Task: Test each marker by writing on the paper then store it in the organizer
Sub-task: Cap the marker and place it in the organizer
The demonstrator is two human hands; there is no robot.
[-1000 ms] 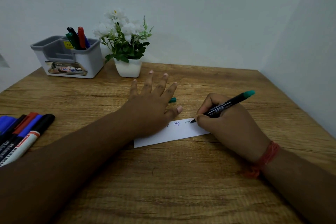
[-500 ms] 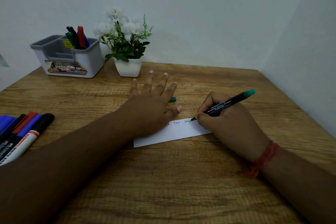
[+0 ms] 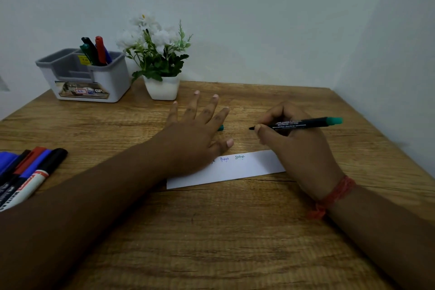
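A white strip of paper (image 3: 237, 170) with small written words lies mid-table. My left hand (image 3: 196, 134) rests flat on its left end, fingers spread. My right hand (image 3: 294, 141) grips an uncapped black marker with a teal end (image 3: 306, 123), held level above the table with its tip pointing left, off the paper. A bit of the teal cap (image 3: 221, 127) shows beyond my left fingers. The grey and white organizer (image 3: 110, 82) at the back left holds several markers (image 3: 95, 50). More markers (image 3: 30, 172) lie at the left edge.
A white pot with white flowers (image 3: 161, 87) stands right of the organizer. White walls close the back and the right side of the wooden table (image 3: 223, 231). A blue object (image 3: 6, 160) lies beside the loose markers.
My right hand has lifted the marker off the paper and turned it level, tip pointing left. A new word shows on the paper. My left hand has stayed in place.
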